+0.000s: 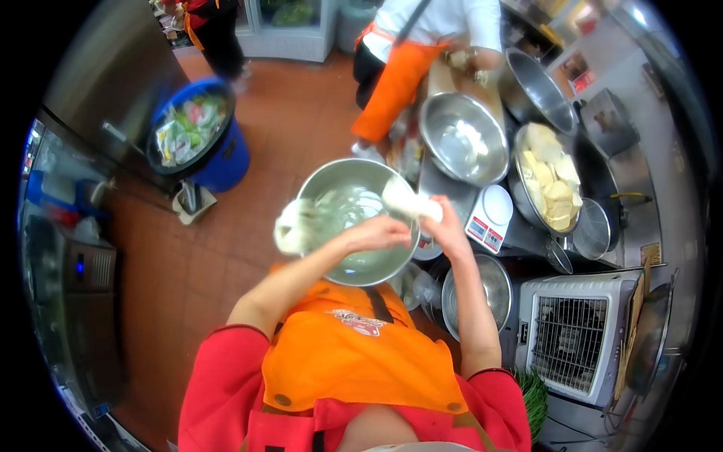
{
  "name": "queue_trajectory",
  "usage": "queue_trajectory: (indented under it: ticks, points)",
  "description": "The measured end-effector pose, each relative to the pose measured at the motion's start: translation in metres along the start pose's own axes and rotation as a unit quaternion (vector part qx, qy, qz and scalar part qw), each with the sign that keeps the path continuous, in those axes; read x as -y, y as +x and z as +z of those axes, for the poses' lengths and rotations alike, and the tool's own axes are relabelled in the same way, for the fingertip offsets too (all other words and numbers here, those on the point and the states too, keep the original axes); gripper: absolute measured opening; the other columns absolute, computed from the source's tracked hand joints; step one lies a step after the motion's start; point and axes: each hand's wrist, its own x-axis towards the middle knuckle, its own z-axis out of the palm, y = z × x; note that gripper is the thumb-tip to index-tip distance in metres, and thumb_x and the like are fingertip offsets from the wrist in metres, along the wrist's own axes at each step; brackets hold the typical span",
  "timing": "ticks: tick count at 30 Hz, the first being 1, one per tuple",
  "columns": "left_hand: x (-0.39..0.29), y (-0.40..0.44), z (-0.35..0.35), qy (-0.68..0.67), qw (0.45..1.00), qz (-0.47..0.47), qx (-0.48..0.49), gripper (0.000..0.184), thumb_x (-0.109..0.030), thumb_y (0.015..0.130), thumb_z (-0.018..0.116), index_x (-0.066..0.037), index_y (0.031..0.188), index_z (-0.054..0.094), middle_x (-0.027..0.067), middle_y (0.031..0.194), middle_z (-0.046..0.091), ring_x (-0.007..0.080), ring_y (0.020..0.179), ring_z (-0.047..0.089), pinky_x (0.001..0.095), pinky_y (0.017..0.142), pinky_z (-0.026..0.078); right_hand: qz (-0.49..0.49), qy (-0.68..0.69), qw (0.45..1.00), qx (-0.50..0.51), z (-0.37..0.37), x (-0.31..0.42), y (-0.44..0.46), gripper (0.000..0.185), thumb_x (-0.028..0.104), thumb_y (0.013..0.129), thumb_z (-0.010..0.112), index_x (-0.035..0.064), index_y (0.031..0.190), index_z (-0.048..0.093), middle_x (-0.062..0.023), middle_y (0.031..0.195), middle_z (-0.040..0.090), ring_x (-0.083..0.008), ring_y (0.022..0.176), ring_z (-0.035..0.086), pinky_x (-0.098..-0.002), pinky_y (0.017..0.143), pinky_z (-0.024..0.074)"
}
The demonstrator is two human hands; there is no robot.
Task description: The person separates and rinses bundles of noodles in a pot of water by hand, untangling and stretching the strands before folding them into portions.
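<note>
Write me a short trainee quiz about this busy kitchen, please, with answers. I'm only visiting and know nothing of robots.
1. True or false: the blue bin on the floor is empty.
2. Short answer: which of the camera wearer's hands holds the white material at the right edge of the large bowl?
3. Fill in the blank: the yellow blocks sit in a metal container beside a red-and-white ____.

Key:
1. False; mixed waste shows inside it.
2. The right hand.
3. Scale.
</note>
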Motion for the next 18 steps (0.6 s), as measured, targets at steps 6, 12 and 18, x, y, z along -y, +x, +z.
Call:
queue_trajectory:
  ticks: [6,12,18]
  points:
    - [-0.016,-0.01,-0.035,-0.004,1.0,0.01,0.021,0.016,-0.021,0.086,0.061,-0.008,0.092,0.068,0.0032,0.083,0.065,0.0112,0.072,0.059,0.0253,0.068,0.047,0.066,-0.022,0.974,0.216,0.006,0.014,-0.026,0.038,0.004,0.074,0.061,0.0042,0.111,0.051,-0.0105,0.096,0.062,-0.0185,0.086,0.061,-0.0291,0.077,0.0478]
    - [0.038,-0.001,-0.015,-0.514,0.853,0.091,0.017,0.023,-0.008,0.082,0.065,-0.007,0.104,0.061,0.0013,0.093,0.062,0.0105,0.072,0.057,0.022,0.059,0.045,0.094,0.328,0.931,0.133,0.022,0.013,-0.014,0.048,0.002,0.078,0.063,0.003,0.12,0.041,-0.0106,0.108,0.056,-0.0228,0.091,0.06,-0.0353,0.075,0.0529]
    - [0.052,-0.01,-0.015,-0.513,0.85,-0.012,-0.119,0.022,-0.013,0.091,0.054,-0.005,0.112,0.056,0.0065,0.097,0.064,0.0148,0.078,0.064,0.0277,0.068,0.055,0.06,0.203,0.976,-0.04,0.076,-0.004,-0.003,0.046,0.01,0.081,0.065,0.0019,0.12,0.041,-0.01,0.106,0.054,-0.0176,0.092,0.056,-0.0302,0.077,0.0483]
